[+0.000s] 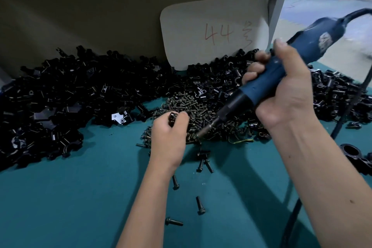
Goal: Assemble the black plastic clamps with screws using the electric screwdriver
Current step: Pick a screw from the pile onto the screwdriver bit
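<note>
Head: clamp in left hand.

Looks like a factory assembly bench. Bulk heaps of black clamp parts and screws cover the far side of the teal tabletop. There's a hand-numbered "44" card behind them too.

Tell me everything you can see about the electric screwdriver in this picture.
The electric screwdriver is a long tool with a dark blue, plastic-looking body, a worn pale label near its rear, a black collar and a thin metal bit. The right hand grips its middle, fingers wrapped round the barrel. It is tilted, rear up to the right, bit pointing down-left to the edge of the pile of screws, close to the left hand. A black cable leaves its rear end.
</note>
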Tool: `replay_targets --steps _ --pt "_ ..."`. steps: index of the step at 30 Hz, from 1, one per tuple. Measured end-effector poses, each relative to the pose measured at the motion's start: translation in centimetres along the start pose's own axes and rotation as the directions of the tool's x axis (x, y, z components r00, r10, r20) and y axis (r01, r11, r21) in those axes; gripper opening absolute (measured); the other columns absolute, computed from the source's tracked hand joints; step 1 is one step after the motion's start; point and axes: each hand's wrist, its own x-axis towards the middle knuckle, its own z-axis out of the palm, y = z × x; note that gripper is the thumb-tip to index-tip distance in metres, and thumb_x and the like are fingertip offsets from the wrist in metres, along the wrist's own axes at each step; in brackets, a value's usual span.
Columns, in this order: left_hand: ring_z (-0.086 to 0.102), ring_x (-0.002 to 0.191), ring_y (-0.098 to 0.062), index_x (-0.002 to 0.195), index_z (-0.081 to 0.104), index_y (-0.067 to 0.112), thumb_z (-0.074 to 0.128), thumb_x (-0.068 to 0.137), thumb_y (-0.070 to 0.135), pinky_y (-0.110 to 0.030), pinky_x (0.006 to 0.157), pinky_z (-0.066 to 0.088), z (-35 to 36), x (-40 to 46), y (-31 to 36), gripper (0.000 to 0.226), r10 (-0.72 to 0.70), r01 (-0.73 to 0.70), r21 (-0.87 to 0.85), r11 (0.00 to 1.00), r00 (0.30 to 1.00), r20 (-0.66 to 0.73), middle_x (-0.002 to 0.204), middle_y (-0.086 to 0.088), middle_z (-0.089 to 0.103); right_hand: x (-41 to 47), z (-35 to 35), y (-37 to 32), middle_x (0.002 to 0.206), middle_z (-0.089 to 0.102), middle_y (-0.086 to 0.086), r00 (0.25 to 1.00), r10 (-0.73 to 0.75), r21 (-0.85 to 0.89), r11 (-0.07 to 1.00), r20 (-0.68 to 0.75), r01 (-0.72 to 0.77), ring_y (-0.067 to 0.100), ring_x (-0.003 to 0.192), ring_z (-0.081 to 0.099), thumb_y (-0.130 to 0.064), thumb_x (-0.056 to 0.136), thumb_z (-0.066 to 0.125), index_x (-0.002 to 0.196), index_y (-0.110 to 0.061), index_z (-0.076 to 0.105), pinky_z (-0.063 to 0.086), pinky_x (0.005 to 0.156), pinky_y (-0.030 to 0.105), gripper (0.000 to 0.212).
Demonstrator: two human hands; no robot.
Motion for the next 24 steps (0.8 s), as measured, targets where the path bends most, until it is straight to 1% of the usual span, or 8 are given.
replay_targets --steps 4,6,8,11,15,19,22,24 --pt "0.033 0.056 -0.017 0.068 0.037 0.013 0.053 0.090 0.039 -0.036 0.054 0.028 -0.2 -0.3 -0.2 0.038 0.086 -0.101 0.161 0.982 0.992 0.093 0.057 0.006 0.038 -0.2 1.2 -1.3 0.071 0.052 0.000 0.986 -0.140 -0.047 0.990 -0.089 0.136 0.010 0.053 0.049 -0.014 0.095 0.070 0.089 -0.014 0.052 0.046 0.054 0.025 0.020" --pt "0.031 0.053 -0.014 0.066 0.038 0.019 0.053 0.094 0.035 -0.036 0.055 0.027 -0.3 -0.4 -0.2 0.036 0.109 -0.132 0.195 0.972 0.986 0.126 0.055 0.010 0.036 -0.4 1.2 -1.4 0.070 0.051 0.001 0.974 -0.204 -0.119 0.974 -0.102 0.192 0.012 0.053 0.049 -0.013 0.094 0.072 0.097 -0.012 0.049 0.046 0.056 0.027 0.023" --pt "0.029 0.052 -0.014 0.065 0.037 0.022 0.053 0.095 0.034 -0.034 0.054 0.026 -0.3 -0.3 -0.2 0.036 0.102 -0.129 0.187 0.974 0.984 0.145 0.054 0.011 0.035 -0.5 1.3 -1.4 0.069 0.050 0.001 0.966 -0.238 -0.152 0.963 -0.097 0.222 0.012 0.053 0.049 -0.015 0.094 0.073 0.096 -0.013 0.049 0.046 0.056 0.028 0.024" --pt "0.028 0.050 -0.011 0.065 0.037 0.024 0.053 0.093 0.037 -0.028 0.049 0.025 -0.1 -0.2 -0.2 0.034 0.090 -0.120 0.182 0.976 0.982 0.166 0.053 0.013 0.034 -0.6 1.5 -1.1 0.067 0.050 0.001 0.970 -0.229 -0.149 0.965 -0.087 0.214 0.012 0.053 0.048 -0.017 0.094 0.073 0.089 -0.015 0.050 0.045 0.056 0.029 0.024" --pt "0.029 0.049 -0.011 0.063 0.038 0.022 0.054 0.090 0.037 -0.023 0.045 0.025 -0.1 -0.2 -0.3 0.035 0.087 -0.126 0.192 0.973 0.976 0.201 0.053 0.012 0.035 -0.7 1.4 -0.6 0.065 0.049 0.001 0.974 -0.208 -0.134 0.972 -0.093 0.195 0.013 0.051 0.045 -0.011 0.095 0.070 0.089 -0.013 0.049 0.043 0.053 0.028 0.022" --pt "0.027 0.050 -0.014 0.066 0.034 0.014 0.054 0.088 0.038 -0.031 0.049 0.023 -0.3 -0.2 -0.4 0.038 0.060 -0.100 0.162 0.982 0.971 0.233 0.054 0.008 0.034 -0.5 1.4 -0.4 0.064 0.047 0.001 0.974 -0.205 -0.153 0.970 -0.100 0.188 0.013 0.050 0.043 -0.007 0.096 0.065 0.092 -0.011 0.048 0.042 0.052 0.027 0.018" --pt "0.027 0.050 -0.015 0.065 0.035 0.016 0.054 0.086 0.039 -0.032 0.051 0.022 -0.3 -0.3 -0.4 0.036 0.036 -0.073 0.143 0.987 0.969 0.246 0.054 0.007 0.034 -0.5 1.4 -0.2 0.062 0.045 0.000 0.979 -0.186 -0.136 0.975 -0.086 0.174 0.013 0.048 0.041 -0.004 0.094 0.061 0.083 -0.013 0.047 0.041 0.050 0.027 0.020" --pt "0.027 0.051 -0.014 0.069 0.037 0.008 0.053 0.085 0.037 -0.031 0.050 0.022 -0.3 -0.3 -0.4 0.037 0.039 -0.082 0.164 0.983 0.967 0.251 0.055 0.007 0.033 -0.6 1.5 0.0 0.062 0.043 0.001 0.980 -0.187 -0.139 0.975 -0.070 0.176 0.013 0.048 0.040 -0.002 0.089 0.061 0.077 -0.014 0.045 0.040 0.050 0.027 0.023"
